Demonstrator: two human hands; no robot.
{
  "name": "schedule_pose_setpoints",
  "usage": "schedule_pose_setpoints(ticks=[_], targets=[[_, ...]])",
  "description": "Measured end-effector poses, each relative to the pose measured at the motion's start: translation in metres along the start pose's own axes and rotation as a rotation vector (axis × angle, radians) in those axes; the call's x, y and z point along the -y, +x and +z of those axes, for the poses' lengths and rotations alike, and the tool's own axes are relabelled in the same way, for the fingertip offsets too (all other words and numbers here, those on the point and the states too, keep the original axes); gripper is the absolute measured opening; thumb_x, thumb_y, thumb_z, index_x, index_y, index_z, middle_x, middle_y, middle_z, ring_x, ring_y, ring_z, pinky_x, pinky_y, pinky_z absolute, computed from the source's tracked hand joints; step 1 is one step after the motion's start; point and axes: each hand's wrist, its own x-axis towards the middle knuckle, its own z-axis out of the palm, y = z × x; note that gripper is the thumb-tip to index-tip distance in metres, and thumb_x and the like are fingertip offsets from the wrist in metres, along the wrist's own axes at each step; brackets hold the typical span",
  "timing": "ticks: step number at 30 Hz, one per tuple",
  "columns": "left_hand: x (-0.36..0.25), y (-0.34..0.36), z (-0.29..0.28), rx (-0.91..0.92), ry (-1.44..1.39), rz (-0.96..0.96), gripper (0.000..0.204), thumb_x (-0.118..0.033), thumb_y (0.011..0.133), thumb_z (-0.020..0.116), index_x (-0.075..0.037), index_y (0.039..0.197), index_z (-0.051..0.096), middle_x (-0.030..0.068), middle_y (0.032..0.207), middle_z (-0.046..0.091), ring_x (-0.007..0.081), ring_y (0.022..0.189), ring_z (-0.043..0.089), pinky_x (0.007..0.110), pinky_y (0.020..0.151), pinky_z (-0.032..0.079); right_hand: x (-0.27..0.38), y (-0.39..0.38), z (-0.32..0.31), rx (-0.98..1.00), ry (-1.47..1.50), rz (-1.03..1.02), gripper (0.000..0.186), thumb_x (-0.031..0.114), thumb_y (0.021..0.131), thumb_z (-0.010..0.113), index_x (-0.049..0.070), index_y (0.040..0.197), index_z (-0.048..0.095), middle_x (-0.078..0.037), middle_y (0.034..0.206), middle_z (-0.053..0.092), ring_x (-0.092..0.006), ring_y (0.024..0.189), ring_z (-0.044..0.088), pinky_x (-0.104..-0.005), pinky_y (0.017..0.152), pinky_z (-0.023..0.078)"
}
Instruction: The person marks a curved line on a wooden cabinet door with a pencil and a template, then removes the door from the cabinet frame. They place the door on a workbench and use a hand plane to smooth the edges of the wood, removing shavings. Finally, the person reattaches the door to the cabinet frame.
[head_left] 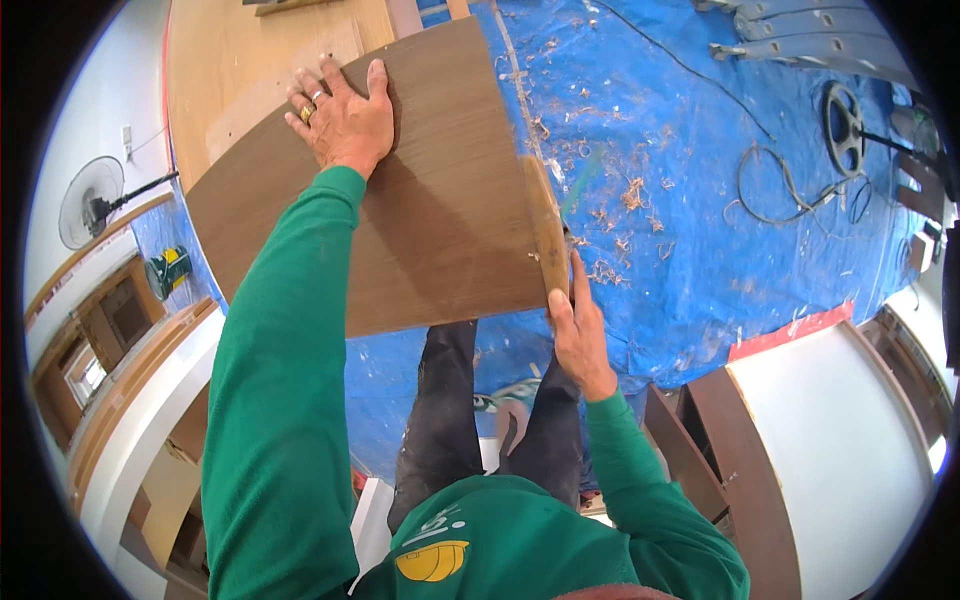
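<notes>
A dark brown board [430,240] lies across a lighter plywood panel [260,60], with its near edge above my legs. My left hand [340,118] presses flat on the board's upper part, fingers spread, rings showing on two of them. At the board's right edge is a long, worn wooden tool [543,210], apparently a hand plane, with a dark piece on its right side. My right hand [578,340] grips its near end, thumb on top and fingers along the side, partly hidden.
Blue sheeting [660,200] with scattered shavings covers the floor. A black cable [760,180], a metal ladder [800,35] and a wheeled stand [845,130] are at right. A fan [92,200] stands at left. White and brown panels [820,440] lie at lower right.
</notes>
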Motion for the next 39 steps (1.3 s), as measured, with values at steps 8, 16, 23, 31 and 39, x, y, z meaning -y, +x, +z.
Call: schedule_pose_setpoints(ticks=[8, 16, 23, 31, 39], targets=[[-0.004, -0.005, 0.002, -0.002, 0.017, 0.003, 0.092, -0.074, 0.106, 0.029, -0.01, 0.172, 0.022, 0.0251, 0.177, 0.019, 0.0443, 0.165, 0.011, 0.058, 0.133, 0.006, 0.108, 0.195, 0.024, -0.114, -0.093, -0.263, 0.073, 0.061, 0.111, 0.04, -0.006, 0.126, 0.067, -0.037, 0.108, 0.07, -0.0532, 0.107, 0.067, -0.0529, 0.092, 0.052], [-0.007, -0.005, 0.004, -0.019, 0.025, 0.02, 0.092, -0.074, 0.106, 0.029, -0.01, 0.172, 0.023, 0.0253, 0.177, 0.019, 0.0449, 0.165, 0.011, 0.059, 0.133, 0.006, 0.13, 0.275, 0.024, -0.105, -0.327, -0.369, 0.083, 0.066, 0.109, 0.037, -0.01, 0.119, 0.067, -0.039, 0.108, 0.07, -0.0558, 0.105, 0.067, -0.0553, 0.093, 0.051], [0.001, -0.001, 0.002, -0.009, -0.018, 0.01, 0.092, -0.072, 0.106, 0.032, -0.008, 0.171, 0.024, 0.0261, 0.177, 0.017, 0.0459, 0.165, 0.01, 0.059, 0.133, 0.004, 0.052, 0.032, 0.004, -0.023, -0.129, -0.083, 0.058, 0.041, 0.113, 0.048, -0.005, 0.147, 0.054, -0.034, 0.125, 0.068, -0.0509, 0.116, 0.066, -0.0504, 0.098, 0.052], [0.0, 0.0, 0.002, -0.019, 0.024, 0.006, 0.091, -0.073, 0.106, 0.029, -0.01, 0.172, 0.022, 0.0241, 0.177, 0.018, 0.0445, 0.165, 0.012, 0.058, 0.133, 0.006, 0.056, 0.064, 0.006, -0.02, -0.117, -0.114, 0.058, 0.042, 0.113, 0.047, -0.005, 0.145, 0.057, -0.033, 0.12, 0.07, -0.0502, 0.111, 0.067, -0.0497, 0.095, 0.052], [-0.005, -0.005, 0.007, -0.039, 0.006, 0.034, 0.094, -0.076, 0.105, 0.031, -0.01, 0.171, 0.024, 0.0255, 0.176, 0.02, 0.0462, 0.164, 0.012, 0.06, 0.132, 0.006, 0.155, 0.26, 0.025, -0.121, -0.196, -0.38, 0.08, 0.065, 0.109, 0.036, -0.008, 0.123, 0.067, -0.037, 0.113, 0.07, -0.0557, 0.111, 0.065, -0.0548, 0.095, 0.051]])
